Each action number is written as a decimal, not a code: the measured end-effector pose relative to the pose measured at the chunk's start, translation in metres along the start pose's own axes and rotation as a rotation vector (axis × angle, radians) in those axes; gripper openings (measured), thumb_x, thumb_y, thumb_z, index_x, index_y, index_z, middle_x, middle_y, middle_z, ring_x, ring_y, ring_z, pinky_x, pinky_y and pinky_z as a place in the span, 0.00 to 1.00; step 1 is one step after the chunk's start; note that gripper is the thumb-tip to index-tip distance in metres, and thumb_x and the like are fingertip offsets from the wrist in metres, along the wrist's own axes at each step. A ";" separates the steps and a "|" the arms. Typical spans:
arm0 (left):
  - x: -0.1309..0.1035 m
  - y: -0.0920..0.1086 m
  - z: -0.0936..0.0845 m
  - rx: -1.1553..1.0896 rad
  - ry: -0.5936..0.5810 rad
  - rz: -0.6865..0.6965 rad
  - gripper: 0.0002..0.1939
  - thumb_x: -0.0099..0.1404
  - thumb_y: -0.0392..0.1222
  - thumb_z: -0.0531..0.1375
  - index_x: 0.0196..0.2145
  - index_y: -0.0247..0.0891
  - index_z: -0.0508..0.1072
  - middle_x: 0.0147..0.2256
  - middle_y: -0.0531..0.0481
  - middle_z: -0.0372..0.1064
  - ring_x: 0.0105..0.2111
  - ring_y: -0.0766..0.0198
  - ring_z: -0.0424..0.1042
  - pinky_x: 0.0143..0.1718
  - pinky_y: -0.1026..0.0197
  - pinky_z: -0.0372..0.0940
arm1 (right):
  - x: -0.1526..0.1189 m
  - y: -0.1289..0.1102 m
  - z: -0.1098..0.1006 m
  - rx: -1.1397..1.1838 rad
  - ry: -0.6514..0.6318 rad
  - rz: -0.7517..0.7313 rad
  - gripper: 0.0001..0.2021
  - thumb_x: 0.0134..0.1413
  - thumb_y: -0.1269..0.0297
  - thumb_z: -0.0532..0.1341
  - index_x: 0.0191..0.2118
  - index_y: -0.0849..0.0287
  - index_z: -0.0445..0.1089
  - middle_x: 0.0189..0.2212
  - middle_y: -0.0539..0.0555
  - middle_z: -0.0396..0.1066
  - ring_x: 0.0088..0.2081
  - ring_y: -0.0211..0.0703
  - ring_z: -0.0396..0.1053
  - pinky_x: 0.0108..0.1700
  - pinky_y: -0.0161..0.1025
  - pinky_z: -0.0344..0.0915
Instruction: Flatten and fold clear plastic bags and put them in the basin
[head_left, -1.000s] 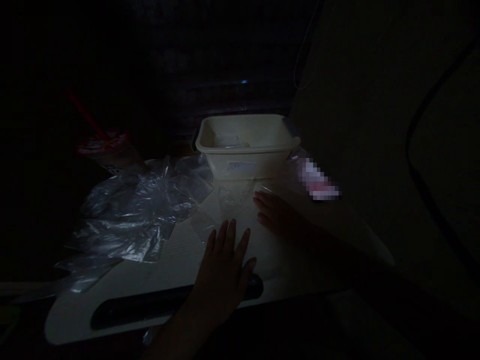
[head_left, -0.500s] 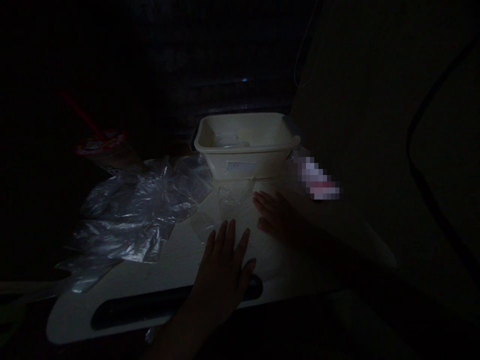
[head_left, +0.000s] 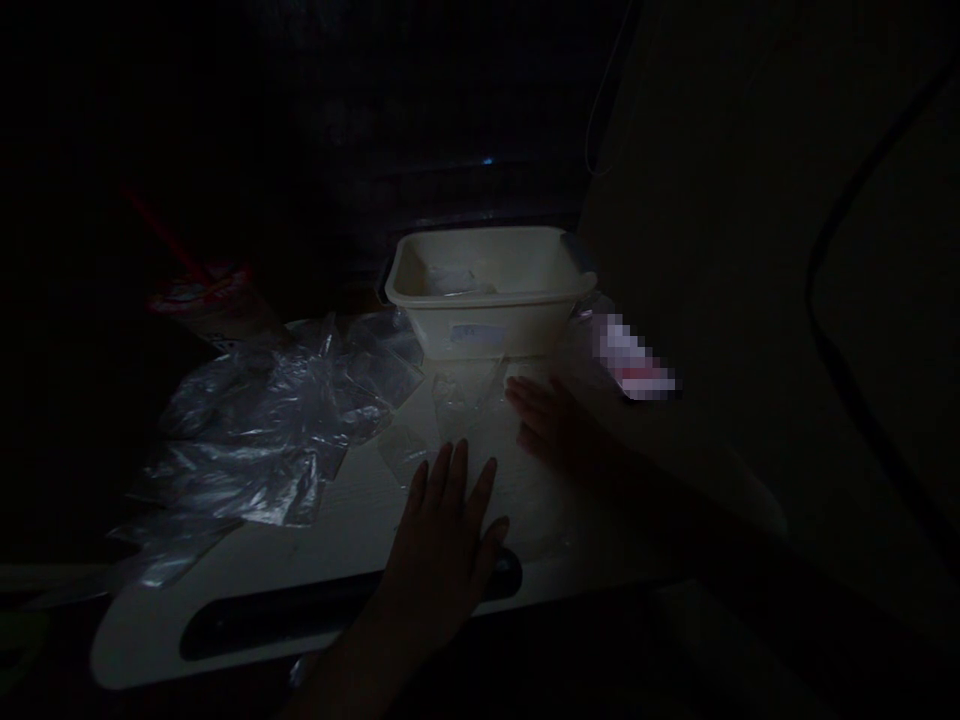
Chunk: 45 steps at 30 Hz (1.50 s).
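My left hand [head_left: 446, 535] lies palm down over the front of a small white table [head_left: 360, 530], fingers spread, holding nothing. To its upper right, my right hand [head_left: 544, 425] rests with fingers stretched out towards the left, also with nothing visible in it. Thin clear plastic pieces [head_left: 457, 395] lie flat just beyond the fingertips of both hands. Behind them stands a cream plastic basin [head_left: 465, 335] with a pale label on its front and something whitish inside. The scene is very dark, so finger contact with the table is hard to make out.
A heap of clear plastic bags [head_left: 255, 430] covers the table's left side. Behind it stands a cup [head_left: 225, 305] with a red straw. A blurred-out bright object [head_left: 634, 360] lies right of the basin. A dark strip [head_left: 300, 615] runs along the front edge.
Both hands stay almost where they were. The whole view has shifted very slightly and looks a little darker.
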<state>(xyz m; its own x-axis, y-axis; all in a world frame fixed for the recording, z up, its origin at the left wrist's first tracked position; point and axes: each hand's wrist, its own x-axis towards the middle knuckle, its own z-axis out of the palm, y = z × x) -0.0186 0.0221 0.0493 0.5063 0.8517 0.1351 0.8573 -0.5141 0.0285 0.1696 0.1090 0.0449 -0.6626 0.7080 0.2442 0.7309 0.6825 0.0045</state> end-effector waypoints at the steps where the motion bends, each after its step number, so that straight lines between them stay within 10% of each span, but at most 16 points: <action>1: 0.000 0.000 0.000 0.001 0.002 0.000 0.26 0.61 0.49 0.45 0.55 0.37 0.48 0.57 0.37 0.40 0.56 0.48 0.38 0.50 0.45 0.46 | 0.000 -0.003 -0.002 0.016 -0.009 -0.027 0.21 0.55 0.62 0.42 0.53 0.67 0.51 0.54 0.60 0.50 0.56 0.44 0.44 0.54 0.50 0.41; 32: -0.003 0.003 -0.001 0.018 -0.010 -0.022 0.26 0.61 0.49 0.44 0.55 0.37 0.47 0.57 0.38 0.39 0.56 0.49 0.38 0.50 0.45 0.46 | 0.000 -0.005 0.008 0.043 -0.008 0.128 0.23 0.54 0.60 0.45 0.51 0.71 0.54 0.53 0.65 0.52 0.55 0.50 0.46 0.52 0.51 0.46; 41: -0.012 0.008 -0.002 0.025 -0.009 -0.020 0.27 0.61 0.48 0.45 0.56 0.37 0.45 0.57 0.38 0.37 0.56 0.48 0.37 0.50 0.45 0.48 | -0.004 0.025 0.002 0.515 0.385 0.517 0.20 0.56 0.59 0.40 0.46 0.60 0.61 0.45 0.55 0.64 0.48 0.41 0.60 0.49 0.43 0.57; 45: -0.019 0.010 -0.002 0.006 -0.020 -0.018 0.28 0.61 0.48 0.46 0.56 0.37 0.43 0.57 0.37 0.36 0.56 0.48 0.36 0.50 0.45 0.49 | -0.004 0.026 -0.004 0.582 0.354 0.475 0.18 0.53 0.60 0.45 0.42 0.61 0.65 0.41 0.56 0.68 0.45 0.44 0.63 0.46 0.42 0.60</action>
<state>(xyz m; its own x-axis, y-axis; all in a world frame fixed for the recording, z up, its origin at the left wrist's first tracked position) -0.0196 0.0006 0.0495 0.4925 0.8627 0.1146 0.8667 -0.4981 0.0252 0.1917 0.1231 0.0475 -0.1431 0.9121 0.3842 0.6540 0.3785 -0.6550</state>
